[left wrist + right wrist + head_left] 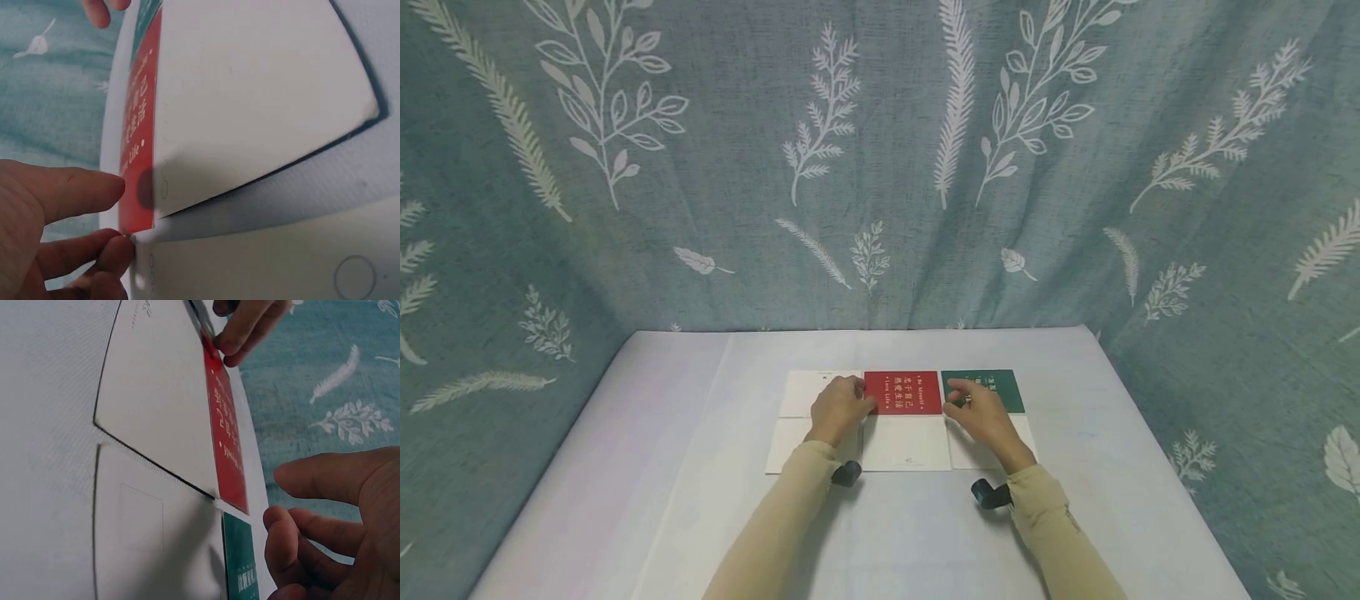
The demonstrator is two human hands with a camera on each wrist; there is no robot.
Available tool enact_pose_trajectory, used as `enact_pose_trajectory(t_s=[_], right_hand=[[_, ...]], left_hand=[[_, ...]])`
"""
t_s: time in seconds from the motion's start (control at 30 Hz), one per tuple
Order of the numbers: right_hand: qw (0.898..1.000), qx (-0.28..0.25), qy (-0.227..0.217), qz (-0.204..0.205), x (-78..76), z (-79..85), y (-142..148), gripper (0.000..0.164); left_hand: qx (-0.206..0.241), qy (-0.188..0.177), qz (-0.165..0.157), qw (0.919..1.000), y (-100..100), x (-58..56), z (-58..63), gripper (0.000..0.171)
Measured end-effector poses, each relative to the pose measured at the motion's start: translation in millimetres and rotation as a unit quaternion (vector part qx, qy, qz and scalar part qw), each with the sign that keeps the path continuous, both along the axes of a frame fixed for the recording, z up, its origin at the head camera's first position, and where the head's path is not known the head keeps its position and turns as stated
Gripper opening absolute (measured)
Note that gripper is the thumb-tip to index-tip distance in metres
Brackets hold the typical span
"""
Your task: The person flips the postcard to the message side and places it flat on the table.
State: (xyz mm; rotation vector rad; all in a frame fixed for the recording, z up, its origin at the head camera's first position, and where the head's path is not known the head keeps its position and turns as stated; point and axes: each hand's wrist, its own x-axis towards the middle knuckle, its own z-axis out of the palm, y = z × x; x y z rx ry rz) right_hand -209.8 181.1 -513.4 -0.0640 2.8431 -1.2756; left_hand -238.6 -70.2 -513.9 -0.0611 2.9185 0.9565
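A red card [904, 393] with white lettering lies flat in the middle of a back row of cards. At its left end is my left hand [837, 410], fingertips at the card's edge and thumb over the red surface. My right hand [988, 418] hovers by the green card [1009, 385] on the right, its fingers loosely bent with nothing between them. A white card [802, 395] is to the left of the red one, partly behind my left hand. In the right wrist view, the left fingertips [230, 347] touch the red card's far end.
In front of that row lie a white card [906, 446] in the middle, another white card [784, 448] at the left and a third white card [972, 454] at the right. They rest on a white-covered table [685, 500]. A patterned curtain [880, 167] surrounds its back and sides.
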Motion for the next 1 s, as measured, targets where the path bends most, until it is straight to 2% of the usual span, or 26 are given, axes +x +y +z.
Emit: enact_pose_trajectory(t_s=[0.37, 0.7, 1.0], right_hand=[[0.999, 0.038, -0.002, 0.011, -12.6, 0.1, -13.6, 0.050], [0.997, 0.057, -0.049, 0.000, -18.0, 1.2, -23.8, 0.054], [0.996, 0.059, -0.071, 0.001, -19.1, 1.5, -24.5, 0.054]], left_hand=[[-0.003, -0.007, -0.015, 0.9999, 0.2, -3.6, 1.0, 0.043], [0.007, -0.015, -0.011, 0.9998, -1.9, -2.7, 0.3, 0.043], [0.001, -0.015, -0.005, 0.9999, -1.8, -3.3, -1.4, 0.044]])
